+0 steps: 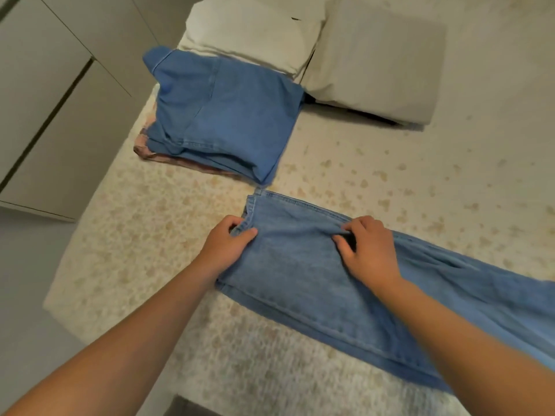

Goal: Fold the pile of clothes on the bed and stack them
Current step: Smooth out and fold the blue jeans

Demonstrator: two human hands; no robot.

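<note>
A pair of light blue jeans [315, 283] lies flat across the bed, its legs running off to the lower right. My left hand [226, 246] pinches the left end of the jeans, fingers curled over the hem. My right hand [368, 250] grips a bunched fold of denim further right along the top edge. Beyond them sits a stack of folded clothes [228, 115], blue denim on top with a pink patterned piece [168, 156] showing underneath.
The bed [390, 181] has a cream cover with tan speckles. Two pale pillows [375, 61] lie at its head behind the stack. A grey wardrobe [54, 100] stands along the bed's left side, with floor below it.
</note>
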